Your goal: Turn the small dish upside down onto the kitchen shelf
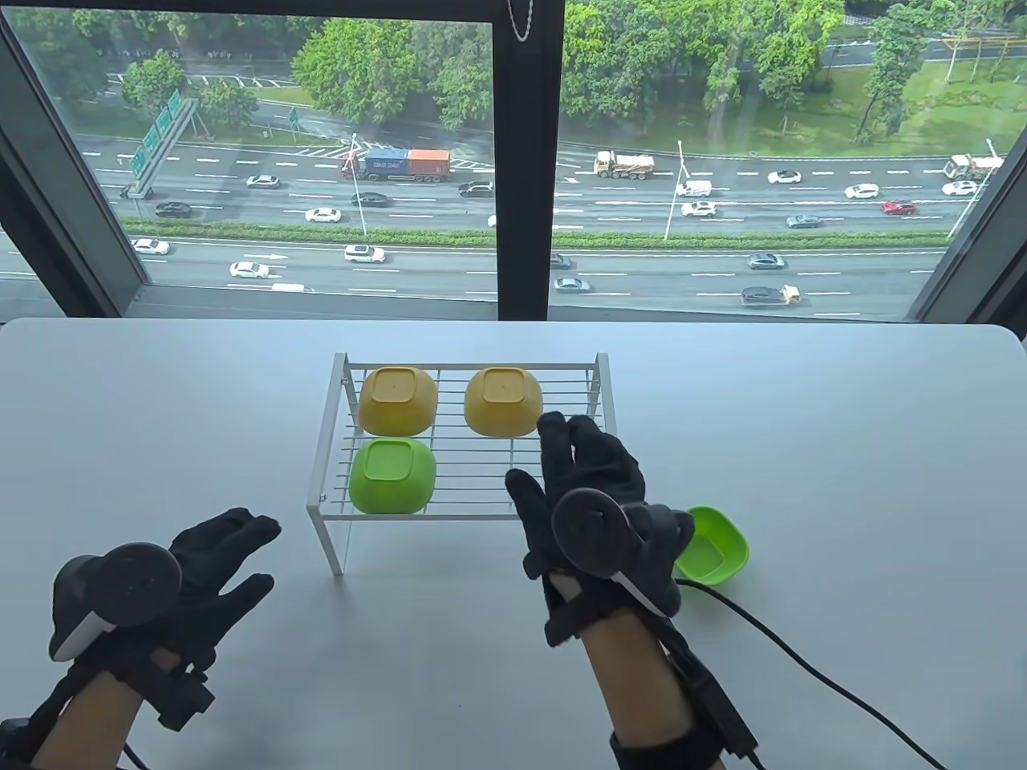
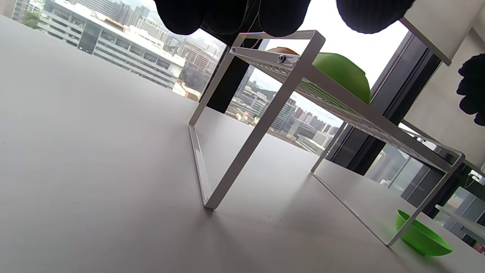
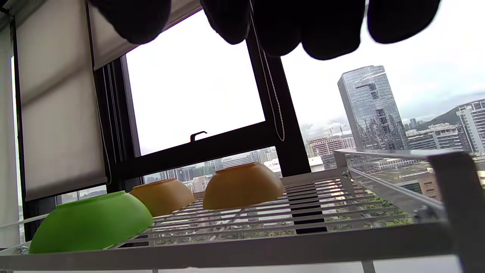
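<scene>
A white wire shelf [image 1: 473, 469] stands mid-table. Two yellow dishes [image 1: 398, 399] [image 1: 503, 402] lie upside down at its back and a green dish [image 1: 392, 475] lies upside down at its front left. They also show in the right wrist view [image 3: 91, 222] [image 3: 242, 185]. Another green dish [image 1: 712, 545] sits upright on the table right of the shelf, also in the left wrist view [image 2: 422, 237]. My right hand [image 1: 574, 473] is open and empty over the shelf's front right part. My left hand [image 1: 241, 545] is open and empty above the table, left of the shelf.
A black cable [image 1: 802, 666] runs from my right wrist across the table toward the bottom right. The white table [image 1: 842, 417] ends at a large window behind the shelf.
</scene>
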`<state>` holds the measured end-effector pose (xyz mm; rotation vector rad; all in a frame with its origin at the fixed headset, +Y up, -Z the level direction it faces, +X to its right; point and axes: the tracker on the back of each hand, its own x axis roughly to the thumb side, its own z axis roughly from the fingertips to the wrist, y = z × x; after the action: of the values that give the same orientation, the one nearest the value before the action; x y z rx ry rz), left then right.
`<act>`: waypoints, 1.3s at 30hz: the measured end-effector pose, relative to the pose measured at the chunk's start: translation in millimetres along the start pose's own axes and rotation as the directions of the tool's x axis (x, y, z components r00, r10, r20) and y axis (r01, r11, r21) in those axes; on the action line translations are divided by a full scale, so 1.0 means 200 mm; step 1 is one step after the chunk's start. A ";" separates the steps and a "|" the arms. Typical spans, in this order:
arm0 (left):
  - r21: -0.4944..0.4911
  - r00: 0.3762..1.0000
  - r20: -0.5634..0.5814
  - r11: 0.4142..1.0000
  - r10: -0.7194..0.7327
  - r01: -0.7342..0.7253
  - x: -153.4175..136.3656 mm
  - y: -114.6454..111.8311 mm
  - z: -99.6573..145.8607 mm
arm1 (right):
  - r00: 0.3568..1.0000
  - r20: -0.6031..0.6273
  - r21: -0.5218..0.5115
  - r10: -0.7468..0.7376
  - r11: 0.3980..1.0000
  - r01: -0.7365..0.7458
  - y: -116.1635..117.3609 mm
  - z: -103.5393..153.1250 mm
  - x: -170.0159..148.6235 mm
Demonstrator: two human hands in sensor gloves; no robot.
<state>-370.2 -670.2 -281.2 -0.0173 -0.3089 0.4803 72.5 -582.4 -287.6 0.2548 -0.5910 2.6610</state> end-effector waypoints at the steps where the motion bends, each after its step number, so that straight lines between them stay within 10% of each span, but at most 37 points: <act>1: -0.008 1.000 -0.003 1.000 -0.002 0.002 0.00 -0.01 0.00 | 1.000 -0.008 -0.006 -0.004 1.000 0.004 -0.02 0.04 -0.04; 19: -0.002 0.999 0.021 0.999 -0.040 0.040 0.04 -0.04 0.02 | 0.972 -0.209 -0.045 -0.112 0.993 0.105 0.02 0.29 -0.69; 39: -0.015 0.998 0.026 0.998 -0.054 0.055 0.05 -0.07 0.02 | 0.930 -0.345 0.197 -0.130 0.958 0.207 0.19 0.33 -0.89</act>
<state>-355.8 -678.4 -273.5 -0.0180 -0.3375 0.4243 222.7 -704.8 -287.8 -0.0749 -0.1451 2.5219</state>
